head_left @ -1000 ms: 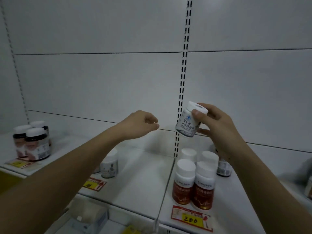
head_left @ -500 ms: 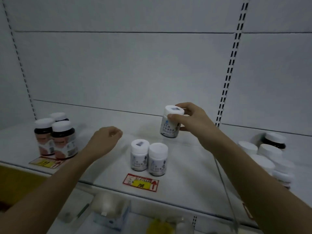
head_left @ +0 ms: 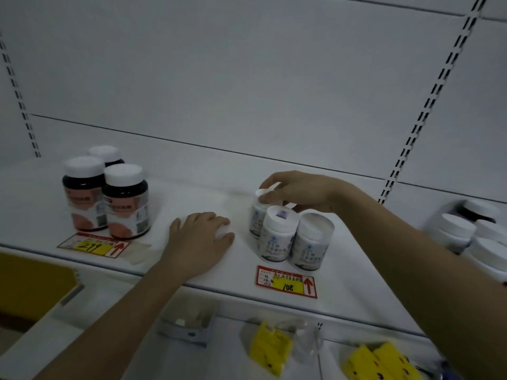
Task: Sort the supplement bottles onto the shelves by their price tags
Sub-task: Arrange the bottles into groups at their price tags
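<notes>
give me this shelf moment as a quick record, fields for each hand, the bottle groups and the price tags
right hand: grips the cap of a small white bottle, set behind two matching white bottles
left hand: rests on the shelf, holds nothing
dark bottles: three, upright, at left
left tag: reads 299
right tag: reads 108, below the white bottles

1 head-worn wide-angle view looks forward and down, close onto the shelf (head_left: 192,278).
</notes>
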